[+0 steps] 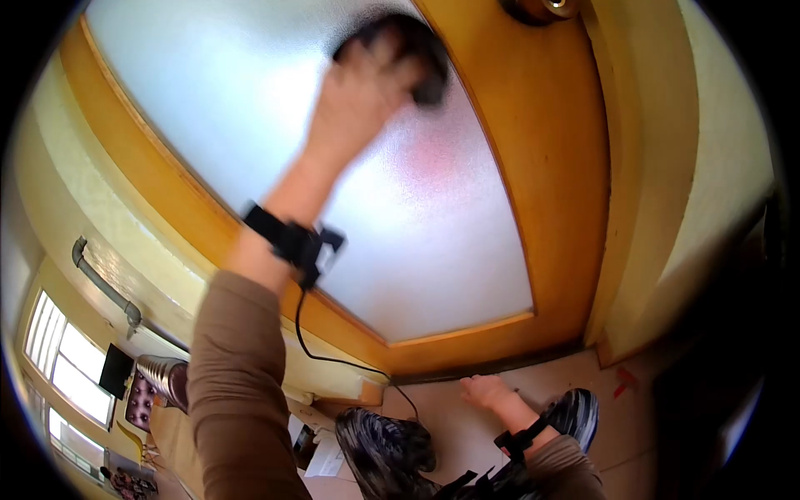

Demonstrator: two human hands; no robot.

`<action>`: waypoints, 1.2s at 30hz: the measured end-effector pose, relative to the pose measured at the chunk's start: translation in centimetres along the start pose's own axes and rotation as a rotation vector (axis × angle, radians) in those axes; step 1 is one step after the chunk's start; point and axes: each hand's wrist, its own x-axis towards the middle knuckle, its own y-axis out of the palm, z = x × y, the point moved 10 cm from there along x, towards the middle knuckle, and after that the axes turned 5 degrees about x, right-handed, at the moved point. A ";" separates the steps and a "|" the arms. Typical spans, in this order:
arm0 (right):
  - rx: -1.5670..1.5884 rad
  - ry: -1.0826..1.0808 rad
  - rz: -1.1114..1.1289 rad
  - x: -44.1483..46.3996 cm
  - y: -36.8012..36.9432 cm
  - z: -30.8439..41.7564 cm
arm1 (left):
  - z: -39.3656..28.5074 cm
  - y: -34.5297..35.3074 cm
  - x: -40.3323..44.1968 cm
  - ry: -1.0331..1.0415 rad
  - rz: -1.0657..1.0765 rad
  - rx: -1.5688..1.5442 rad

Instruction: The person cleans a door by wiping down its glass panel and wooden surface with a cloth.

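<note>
At the far left you have a bright window [71,358], then a grey pipe [104,283]. Your left hand [358,100], blurred, is clamped on a dark bundle [431,62] at the far part of the frosted pane [433,267] in a wooden door [550,183]. Your right hand [487,392] is nearer, over the tiled floor [467,442]; whether its fingers are together, I cannot tell. Right of it lies a red scrap [625,381].

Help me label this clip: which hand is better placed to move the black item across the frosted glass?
Probably the left hand: it is on the black item, up at the frosted glass. The right hand is low, away from both.
</note>
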 end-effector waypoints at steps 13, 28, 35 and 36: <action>-0.021 -0.060 -0.231 -0.6 -2.0 0.6 | 0.6 0.8 0.0 -0.207 0.153 0.114; -0.043 -0.012 -0.181 0.8 -1.4 -1.5 | -25.2 5.0 -18.5 0.246 0.490 -0.367; -0.046 -0.025 -0.146 0.2 -1.0 -0.5 | 11.8 0.8 -4.6 -0.377 0.103 0.082; -0.053 -0.028 -0.151 0.3 -0.9 -0.5 | 14.8 0.2 -4.8 -0.468 0.083 0.249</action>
